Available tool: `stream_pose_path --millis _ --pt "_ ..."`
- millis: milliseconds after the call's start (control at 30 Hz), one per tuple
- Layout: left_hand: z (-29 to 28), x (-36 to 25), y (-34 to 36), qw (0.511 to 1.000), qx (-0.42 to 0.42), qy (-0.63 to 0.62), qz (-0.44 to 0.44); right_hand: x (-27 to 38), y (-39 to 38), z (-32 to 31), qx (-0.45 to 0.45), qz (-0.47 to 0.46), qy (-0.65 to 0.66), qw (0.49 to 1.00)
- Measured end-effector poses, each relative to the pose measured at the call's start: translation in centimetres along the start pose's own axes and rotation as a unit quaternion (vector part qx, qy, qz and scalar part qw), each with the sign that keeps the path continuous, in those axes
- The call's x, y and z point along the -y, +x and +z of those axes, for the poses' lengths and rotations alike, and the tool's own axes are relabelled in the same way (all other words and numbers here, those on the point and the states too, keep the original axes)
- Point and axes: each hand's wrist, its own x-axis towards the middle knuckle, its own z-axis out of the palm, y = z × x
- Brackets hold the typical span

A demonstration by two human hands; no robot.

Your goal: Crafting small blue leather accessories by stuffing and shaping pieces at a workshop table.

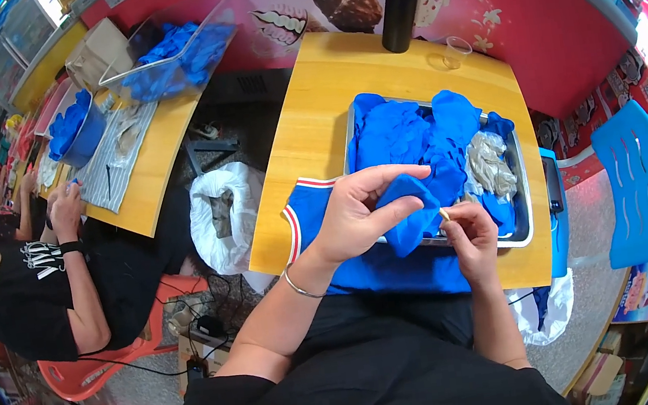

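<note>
My left hand point(358, 214) pinches a piece of blue fabric point(412, 212) between thumb and fingers, just above the near edge of a metal tray point(525, 202). My right hand point(470, 237) holds a small pale object at its fingertips, touching the same blue piece. The tray is heaped with more blue fabric pieces point(413, 139) and a crumpled grey-beige piece point(491, 166). A blue cloth with red and white trim point(317, 211) lies on the wooden table point(327, 97) under my hands.
A black cylindrical bottle point(400, 8) and a clear plastic cup point(456, 50) stand at the table's far edge. A white bag point(222, 215) sits on the floor to the left. A seated person point(34, 278) works at another table. A blue chair point(635, 180) stands right.
</note>
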Motion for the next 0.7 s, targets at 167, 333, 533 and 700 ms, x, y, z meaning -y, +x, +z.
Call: stream_pose_path --millis 167,333,533,700 --pt "-0.9 1.0 0.4 0.994 0.009 0.062 0.090 -0.2 0.1 -0.1 -0.009 -0.073 -0.102 0.992" --pt "-0.6 1.7 0.5 0.988 -0.044 0.062 0.136 1.1 -0.3 0.0 0.041 0.046 -0.025 0.998" --pt "-0.6 2.3 0.3 0.990 -0.064 -0.004 0.126 1.0 -0.7 0.4 0.158 0.167 0.160 0.960" --pt "0.2 2.3 0.0 0.983 -0.098 -0.136 0.072 -0.3 -1.1 0.7 0.185 0.224 0.263 0.920"
